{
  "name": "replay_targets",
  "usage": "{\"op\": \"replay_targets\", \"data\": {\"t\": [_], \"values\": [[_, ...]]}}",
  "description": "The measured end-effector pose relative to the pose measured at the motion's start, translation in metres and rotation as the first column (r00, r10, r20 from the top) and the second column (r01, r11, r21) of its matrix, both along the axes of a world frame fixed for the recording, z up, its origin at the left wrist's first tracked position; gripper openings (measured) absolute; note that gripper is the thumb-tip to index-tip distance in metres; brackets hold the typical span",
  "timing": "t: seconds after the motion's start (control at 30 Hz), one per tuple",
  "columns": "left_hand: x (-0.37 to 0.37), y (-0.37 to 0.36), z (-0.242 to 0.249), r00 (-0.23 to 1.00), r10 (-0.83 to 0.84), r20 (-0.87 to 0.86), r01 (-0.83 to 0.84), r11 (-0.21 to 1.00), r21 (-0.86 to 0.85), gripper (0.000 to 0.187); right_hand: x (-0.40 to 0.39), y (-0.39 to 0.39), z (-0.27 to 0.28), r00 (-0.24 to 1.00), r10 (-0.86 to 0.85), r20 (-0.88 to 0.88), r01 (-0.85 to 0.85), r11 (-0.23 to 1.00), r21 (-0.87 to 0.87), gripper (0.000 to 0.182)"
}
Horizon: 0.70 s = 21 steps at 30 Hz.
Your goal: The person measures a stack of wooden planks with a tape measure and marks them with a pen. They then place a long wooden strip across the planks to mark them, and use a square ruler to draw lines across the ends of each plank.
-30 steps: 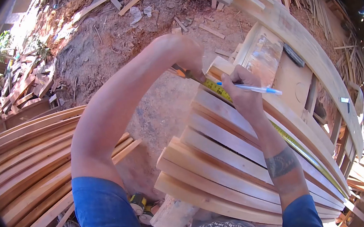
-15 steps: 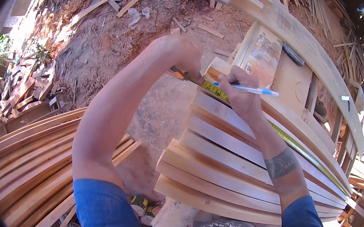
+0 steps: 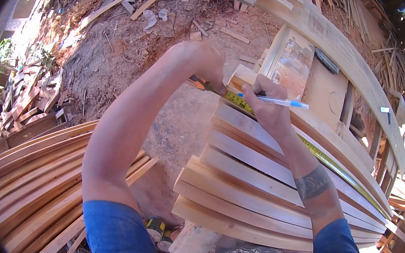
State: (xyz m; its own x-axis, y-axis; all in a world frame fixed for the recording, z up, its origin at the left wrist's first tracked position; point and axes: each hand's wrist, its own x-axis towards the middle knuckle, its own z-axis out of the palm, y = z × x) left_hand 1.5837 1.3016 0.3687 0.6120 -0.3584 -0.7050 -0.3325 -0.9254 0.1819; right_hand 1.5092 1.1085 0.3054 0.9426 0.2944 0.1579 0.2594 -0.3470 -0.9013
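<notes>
My left hand is closed around the orange and black case of a tape measure, at the near ends of the boards. The yellow blade runs out from it, under my right hand and along a pale board toward the lower right. Closed on a blue-capped pen, my right hand rests over the blade and the board's edge. The pen points to the right, away from the blade.
More long boards lie side by side below my hands. Another stack of boards is at the left. A dark tool lies on the bench at the right. Cans stand near my body, and wood scraps litter the ground.
Both hands are almost in the same place. My left forearm has shifted very slightly.
</notes>
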Motion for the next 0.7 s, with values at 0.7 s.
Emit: {"op": "replay_targets", "data": {"t": [0.7], "values": [[-0.047,0.001,0.045,0.939,0.038,0.343,0.002,0.993,-0.117,0.033,-0.198,-0.17,0.052,0.875,-0.202,-0.44,0.375,0.857,0.353,0.037]]}}
